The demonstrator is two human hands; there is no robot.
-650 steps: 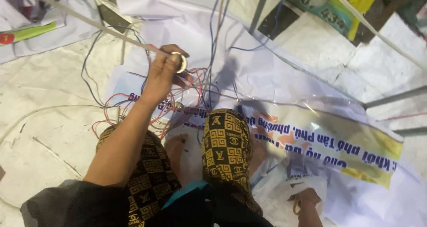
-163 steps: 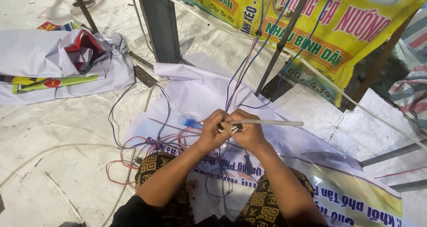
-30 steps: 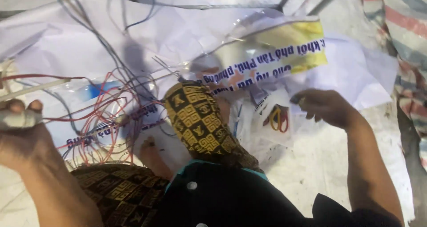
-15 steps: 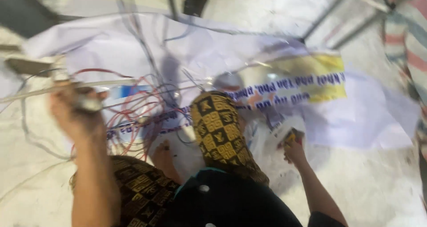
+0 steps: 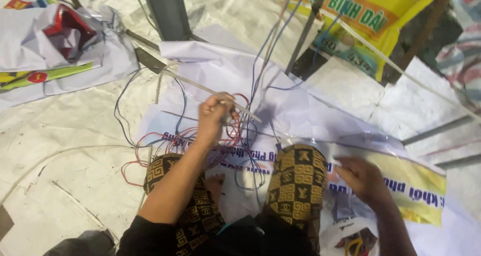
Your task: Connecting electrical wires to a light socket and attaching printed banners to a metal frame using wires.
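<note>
The thin white rod (image 5: 210,91) lies slanted across the middle of the view, from the upper left down to the right, and it passes through the left hand (image 5: 213,116). This hand is closed around the rod, with the fingers curled tight. The rod is pale, straight and very slim. Just under the hand there is a tangle of red and blue wires (image 5: 200,140), which spreads over the white printed banner (image 5: 300,115) on the floor. The wires leave little free space near the hand; more open room is on the left, on the bare white floor sheet (image 5: 60,150).

The right hand (image 5: 363,178) rests low on the right, on the banner near its yellow part. Its fingers are half bent and loose, and it holds nothing that I can see. Between both hands are the knees in patterned brown and yellow trousers (image 5: 295,181). A grey metal post (image 5: 168,10) stands at the upper edge.
</note>
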